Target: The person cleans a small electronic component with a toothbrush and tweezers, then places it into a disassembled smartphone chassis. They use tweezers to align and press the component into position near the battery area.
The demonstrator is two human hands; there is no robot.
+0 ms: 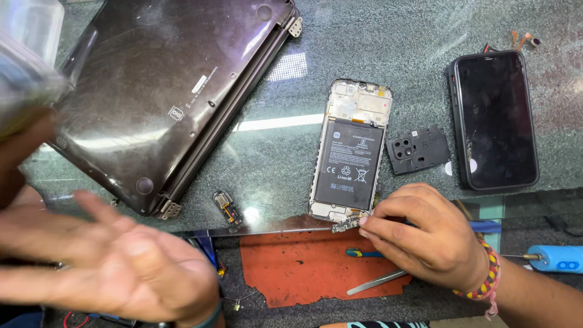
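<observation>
Right hand (425, 234) comes in from lower right, knuckles up, wrist in a beaded band (486, 276). Fingertips (367, 226) pinched together on a small circuit board (346, 226) at the bottom edge of the opened phone (351, 152), which lies back-off on the glass table (273, 158) with its battery (349, 164) exposed. Left hand (115, 261) hovers low left, palm up, fingers spread apart, holding nothing, blurred. Camera cover (418, 150) lies just right of the phone; black phone (495, 121) further right; upturned laptop (164, 97) to the left.
</observation>
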